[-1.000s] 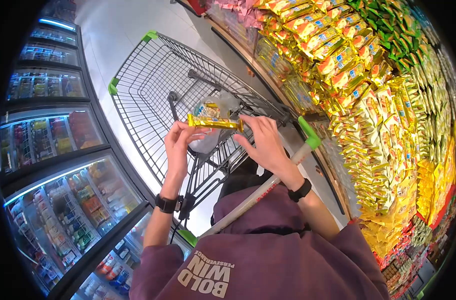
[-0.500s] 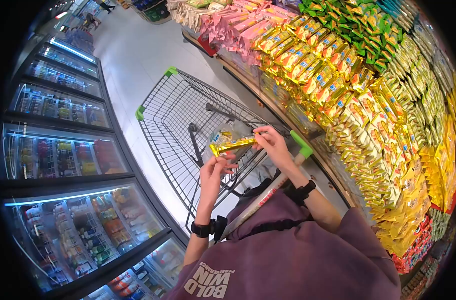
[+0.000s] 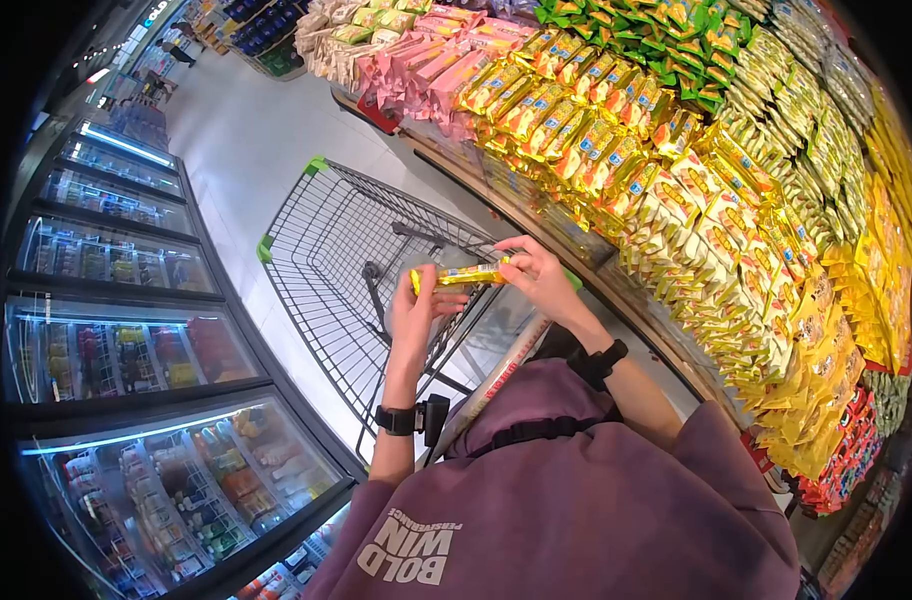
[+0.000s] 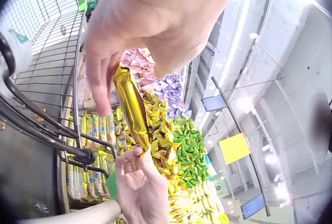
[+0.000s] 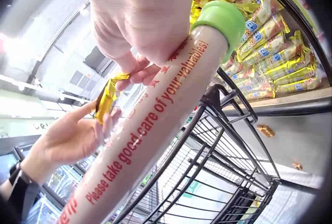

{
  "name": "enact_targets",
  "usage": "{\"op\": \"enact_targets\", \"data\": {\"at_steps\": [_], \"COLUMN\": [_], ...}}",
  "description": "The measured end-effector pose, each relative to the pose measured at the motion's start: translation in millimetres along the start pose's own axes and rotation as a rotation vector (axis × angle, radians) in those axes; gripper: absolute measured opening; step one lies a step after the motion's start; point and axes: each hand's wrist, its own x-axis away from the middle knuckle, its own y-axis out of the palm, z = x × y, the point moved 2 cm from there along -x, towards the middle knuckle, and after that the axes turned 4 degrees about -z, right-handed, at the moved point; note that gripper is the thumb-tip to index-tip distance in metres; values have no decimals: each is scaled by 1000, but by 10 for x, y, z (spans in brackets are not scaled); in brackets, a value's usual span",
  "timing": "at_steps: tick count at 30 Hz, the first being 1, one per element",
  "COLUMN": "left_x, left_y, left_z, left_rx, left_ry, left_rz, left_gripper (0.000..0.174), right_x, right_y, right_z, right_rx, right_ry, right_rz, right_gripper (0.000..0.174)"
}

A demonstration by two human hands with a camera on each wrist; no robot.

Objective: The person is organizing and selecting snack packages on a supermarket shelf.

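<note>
Freezers left, cart centre, packet over it between left hand and right hand, snack display right

The person wears a loose, plain purple shirt with wide sleeves that leave the forearms bare. Pale block letters on its front read "BOLD WIN", with a smaller "PERSEVERANCE" beneath. A narrow black strap crosses the waist over the cloth. The left wrist carries a black band with a dark box beside it; the right wrist carries another black band.
</note>
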Motion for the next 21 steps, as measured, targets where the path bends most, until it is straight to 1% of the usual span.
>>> {"op": "enact_targets", "data": {"at_steps": [1, 4, 5, 9, 12, 15, 17, 20, 21], "left_x": [-8, -74, -68, -112, -102, -76, -57, -30, -19], "left_y": [41, 106, 159, 268, 297, 207, 143, 51, 20], "left_z": [32, 33, 50, -12, 45, 71, 36, -15, -35], "left_rx": [21, 43, 64, -31, -98, -62, -60, -38, -27], "left_ry": [30, 176, 187, 217, 226, 196, 228, 231, 224], "left_rz": [18, 24, 34, -63, -52, 85, 114, 161, 176], "left_gripper": [38, 34, 31, 29, 29, 32, 31, 28, 27], "right_x": [0, -92, -88, -45, -58, -86, -102, -105, -100], "right_y": [3, 35, 38, 19, 4, -5, 1, 28, 37], "right_z": [-14, 100, 85, -23, -32, 24, 32, 22, 19], "right_rx": [97, -156, -202, -170, -193, -197, -219, -266, -273], "right_ry": [-19, 8, 10, 19, 34, 48, 42, 42, 49], "right_rz": [3, 140, 162, 100, 78, 53, 64, -24, -26], "right_gripper": [24, 23, 24, 23, 25, 29, 31, 37, 38]}}
